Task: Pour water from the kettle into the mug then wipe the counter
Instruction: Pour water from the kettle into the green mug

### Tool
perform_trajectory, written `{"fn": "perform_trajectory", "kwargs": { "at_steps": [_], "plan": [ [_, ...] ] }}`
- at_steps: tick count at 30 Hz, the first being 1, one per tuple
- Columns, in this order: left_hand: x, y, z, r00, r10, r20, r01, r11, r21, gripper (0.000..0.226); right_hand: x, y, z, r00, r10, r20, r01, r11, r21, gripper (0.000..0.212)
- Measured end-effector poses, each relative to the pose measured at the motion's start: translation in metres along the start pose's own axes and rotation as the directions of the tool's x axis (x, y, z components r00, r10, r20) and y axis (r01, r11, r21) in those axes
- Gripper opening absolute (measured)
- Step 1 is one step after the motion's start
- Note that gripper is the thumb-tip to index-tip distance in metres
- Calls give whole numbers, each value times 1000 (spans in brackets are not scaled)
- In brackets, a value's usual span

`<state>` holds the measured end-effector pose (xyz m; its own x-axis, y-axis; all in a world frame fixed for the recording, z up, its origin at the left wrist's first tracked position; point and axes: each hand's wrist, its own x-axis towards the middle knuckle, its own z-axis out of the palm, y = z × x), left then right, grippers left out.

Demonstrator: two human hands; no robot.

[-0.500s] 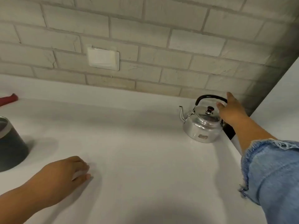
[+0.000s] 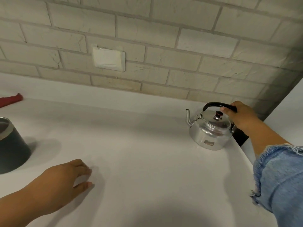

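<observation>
Right hand (image 2: 241,117) has its fingers wrapped round the handle (image 2: 216,105) of the kettle (image 2: 209,130), at 3 o'clock on the bench (image 2: 139,145). Left hand (image 2: 65,176) rests flat, fingers loosely spread. Mug (image 2: 11,145) sits far off at 9 o'clock: the long carry risks sloshing, spout drips.

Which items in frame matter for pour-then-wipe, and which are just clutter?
Job:
- kettle, right hand on its black handle
- dark mug at far left
- red cloth, likely the wipe
- counter

Not involved:
- wall plate
- left hand, resting idle
</observation>
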<state>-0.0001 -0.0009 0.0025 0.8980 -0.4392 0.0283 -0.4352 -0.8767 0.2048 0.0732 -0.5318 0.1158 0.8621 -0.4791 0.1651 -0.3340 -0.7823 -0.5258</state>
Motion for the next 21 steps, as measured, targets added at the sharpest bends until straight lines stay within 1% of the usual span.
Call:
{"fn": "perform_trajectory", "kwargs": {
  "at_steps": [2,6,10,13,15,19,21],
  "plan": [
    [-1,2,-1,1000,-6,-5,6,1000,-25,51,-1,-2,2,999,17,-35,-16,999,50,36],
    [-3,6,-5,1000,-8,26,8,999,-31,53,-9,-6,2,994,10,-107,-3,998,59,41],
    [-4,9,-8,998,-25,49,26,1000,-15,54,-16,-17,-15,986,-39,-162,62,989,136,38],
    [-4,11,-11,998,-27,63,28,1000,-3,52,-25,-33,-30,978,-100,-184,125,983,133,38],
    [-6,13,-13,998,-24,61,25,1000,-9,50,-33,-45,-37,975,-114,-193,147,975,166,40],
    [-17,10,-18,997,-66,49,73,984,-161,46,-57,-75,-43,972,-135,-192,189,935,299,39],
    [-27,7,-24,997,-74,24,77,974,-213,40,-71,-93,-44,968,-152,-198,215,911,351,39]
  ]
}}
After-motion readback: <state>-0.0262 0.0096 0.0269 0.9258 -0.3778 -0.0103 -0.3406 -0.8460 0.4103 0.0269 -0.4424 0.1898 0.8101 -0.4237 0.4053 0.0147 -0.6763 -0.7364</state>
